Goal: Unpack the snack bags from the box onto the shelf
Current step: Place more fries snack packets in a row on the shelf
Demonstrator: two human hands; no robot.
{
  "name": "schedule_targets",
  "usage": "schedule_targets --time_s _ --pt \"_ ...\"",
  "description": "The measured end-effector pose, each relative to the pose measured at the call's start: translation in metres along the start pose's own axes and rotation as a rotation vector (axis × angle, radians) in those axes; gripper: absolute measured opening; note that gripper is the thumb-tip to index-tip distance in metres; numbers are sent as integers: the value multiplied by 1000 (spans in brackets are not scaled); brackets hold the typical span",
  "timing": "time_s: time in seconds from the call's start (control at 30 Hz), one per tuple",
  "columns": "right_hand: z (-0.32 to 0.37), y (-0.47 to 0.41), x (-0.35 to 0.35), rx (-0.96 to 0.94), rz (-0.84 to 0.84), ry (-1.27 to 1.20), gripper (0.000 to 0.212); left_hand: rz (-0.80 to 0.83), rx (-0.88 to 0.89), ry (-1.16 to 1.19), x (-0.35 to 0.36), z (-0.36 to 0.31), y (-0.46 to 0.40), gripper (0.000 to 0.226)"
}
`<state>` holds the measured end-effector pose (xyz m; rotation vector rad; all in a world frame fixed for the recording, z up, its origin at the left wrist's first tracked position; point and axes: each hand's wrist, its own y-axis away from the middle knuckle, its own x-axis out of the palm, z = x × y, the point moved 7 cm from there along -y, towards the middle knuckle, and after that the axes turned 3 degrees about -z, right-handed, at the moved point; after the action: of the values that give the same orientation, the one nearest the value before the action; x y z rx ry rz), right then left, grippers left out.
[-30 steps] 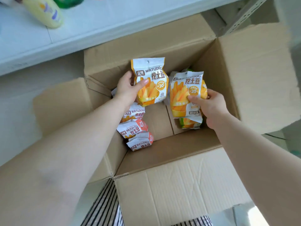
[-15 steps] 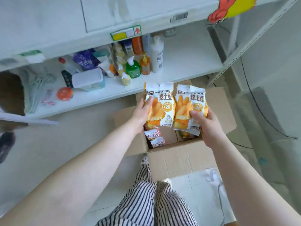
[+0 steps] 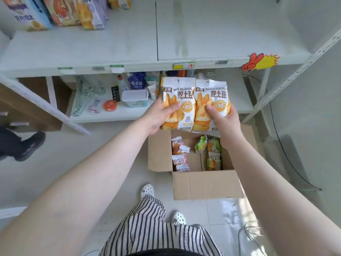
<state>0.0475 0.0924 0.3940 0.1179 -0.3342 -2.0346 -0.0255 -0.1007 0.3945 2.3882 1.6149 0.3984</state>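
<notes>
L hand (image 3: 156, 115): fingers hold one yellow bag (image 3: 181, 100), up above box (image 3: 206, 183).
R hand (image 3: 226, 117): fingers hold 2nd yellow bag (image 3: 214, 98).
Shelf (image 3: 221, 34): bags not on yet.
Left: approx. 7 small bags (image 3: 180, 159) in box.

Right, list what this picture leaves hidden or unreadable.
Head view only:
- Far end of the box: covered by the two yellow bags, held in the left hand and right hand.
- Shelf-edge labels: too small to read.
- Top-shelf snack packs: cut off by the upper edge.
</notes>
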Motion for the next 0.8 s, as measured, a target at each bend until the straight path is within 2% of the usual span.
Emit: schedule_targets --time_s 0.17,0.3,0.5,0.63,0.7,0.8 --pt "23 14 46 -62 47 -23 34 33 48 -23 -35 -32 18 43" --pt "36 14 101 -89 98 -23 39 -32 93 -38 -87 -60 24 42" --pt "48 8 224 -69 144 -50 32 -119 118 9 -206 -91 20 46" --pt "45 2 309 20 241 -79 50 -191 147 -21 -299 -110 12 51" --pt "48 1 347 33 275 -88 43 -211 148 -40 -337 -121 8 54" --pt "55 -4 385 30 231 -108 26 -250 165 -55 -379 -138 -3 55"
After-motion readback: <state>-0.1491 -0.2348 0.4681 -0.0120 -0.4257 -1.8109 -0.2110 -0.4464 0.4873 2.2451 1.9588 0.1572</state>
